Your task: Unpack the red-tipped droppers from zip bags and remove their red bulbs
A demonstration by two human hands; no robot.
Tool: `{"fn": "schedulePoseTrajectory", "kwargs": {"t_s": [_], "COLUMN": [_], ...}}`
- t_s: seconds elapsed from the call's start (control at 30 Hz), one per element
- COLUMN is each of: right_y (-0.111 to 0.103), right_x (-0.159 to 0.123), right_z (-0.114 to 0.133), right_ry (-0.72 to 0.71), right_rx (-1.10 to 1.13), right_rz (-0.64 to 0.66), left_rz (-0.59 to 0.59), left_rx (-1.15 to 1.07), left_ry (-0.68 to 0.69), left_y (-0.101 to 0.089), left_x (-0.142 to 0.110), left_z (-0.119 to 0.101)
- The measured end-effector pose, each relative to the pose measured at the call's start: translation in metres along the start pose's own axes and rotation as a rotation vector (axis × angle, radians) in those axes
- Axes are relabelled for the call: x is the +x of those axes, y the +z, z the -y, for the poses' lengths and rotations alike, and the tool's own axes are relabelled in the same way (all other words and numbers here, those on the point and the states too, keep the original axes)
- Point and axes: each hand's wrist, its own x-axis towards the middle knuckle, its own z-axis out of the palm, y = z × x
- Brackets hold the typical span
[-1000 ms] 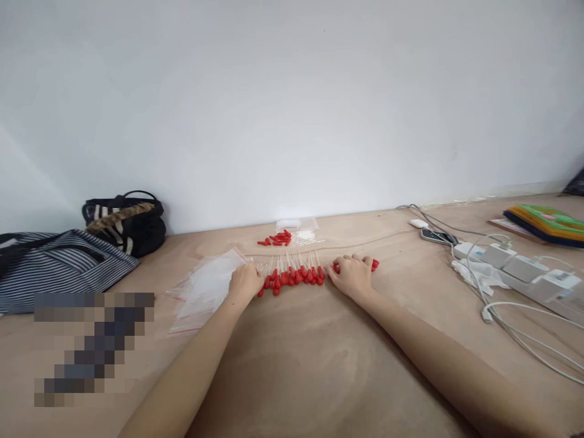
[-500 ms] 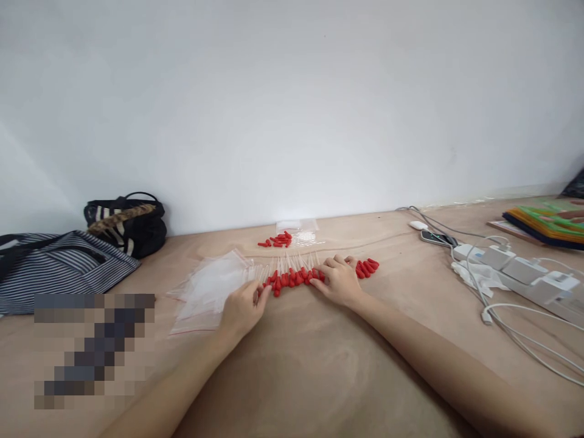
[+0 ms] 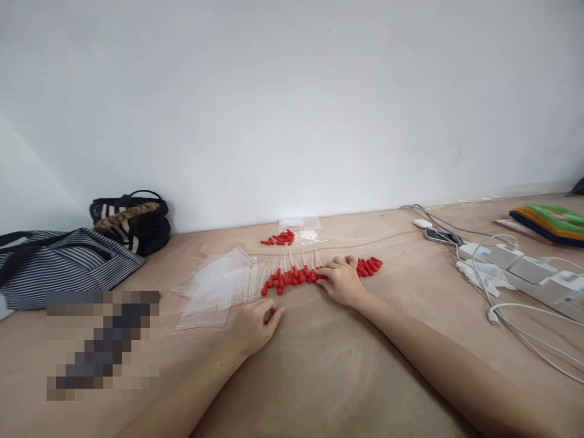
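Thin pale tubes with red rubber bulbs, looking like small droppers (image 3: 296, 274), lie side by side in a row, tubes pointing towards the wall. Across the right part of this row my right hand (image 3: 342, 281) is bent, thumb and fingers around some red bulbs; its palm hides what lies beneath. My left hand (image 3: 259, 322) rests on the table just in front of the row's left end, fingers curled in, with nothing visible in them. Clear zip bags (image 3: 207, 292) are spread left of the row. More red bulbs (image 3: 279, 238) lie loose behind it.
Near the wall is a clear packet (image 3: 305, 230). At left stand a striped bag (image 3: 68, 264) and a black bag (image 3: 152, 228); a pixelated patch covers something before them. At right are a power strip with white chargers (image 3: 531, 267), cables, a tissue (image 3: 486, 277) and coloured folders (image 3: 547, 222).
My left hand has drawn back from the row's left end towards me and curled up. My right hand stays over the row. At far right, another person's fingers have left the coloured folders.
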Motion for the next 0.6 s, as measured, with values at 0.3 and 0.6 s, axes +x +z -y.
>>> {"fn": "schedulePoseTrajectory", "kwargs": {"t_s": [0.3,0.6], "right_y": [0.0,-0.022], "right_x": [-0.01,-0.046], "right_z": [0.004,0.026], "right_ry": [-0.035,-0.198], "right_rx": [0.188,0.511], "right_rz": [-0.282,-0.105], "left_rz": [-0.214,-0.32], "left_rx": [0.045,0.175], "left_ry": [0.091,0.38], "left_y": [-0.002,0.006], "left_x": [0.001,0.012], "left_z": [-0.001,-0.011]}}
